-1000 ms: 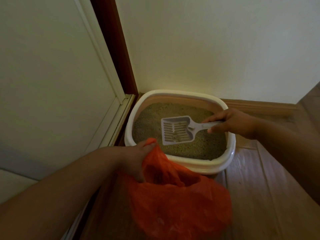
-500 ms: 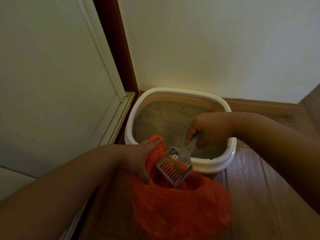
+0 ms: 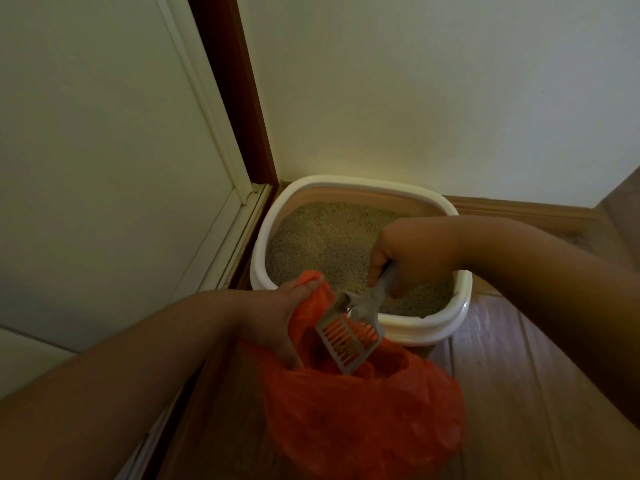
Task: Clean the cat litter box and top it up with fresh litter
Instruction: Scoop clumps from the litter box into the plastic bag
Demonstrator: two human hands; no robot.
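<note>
A white litter box [image 3: 363, 189] stands in the room's corner, filled with greyish-tan litter [image 3: 322, 240]. My right hand [image 3: 412, 252] grips the handle of a grey slotted scoop [image 3: 348, 336]. The scoop's head is tilted down into the mouth of an orange plastic bag [image 3: 367, 417] in front of the box. A small clump lies in the scoop near its lower edge. My left hand [image 3: 277, 320] grips the bag's left rim and holds the mouth wide. What lies inside the bag is hidden.
A white door panel [image 3: 104, 150] and a dark red-brown frame strip [image 3: 239, 98] rise on the left. A pale wall [image 3: 433, 91] with a wooden skirting board [image 3: 519, 211] backs the box. Wooden floor [image 3: 512, 393] stretches to the right.
My right hand carried the scoop from above the litter to the bag and tipped its head down into the opening. Since half a second ago it has barely moved. My left hand kept holding the bag.
</note>
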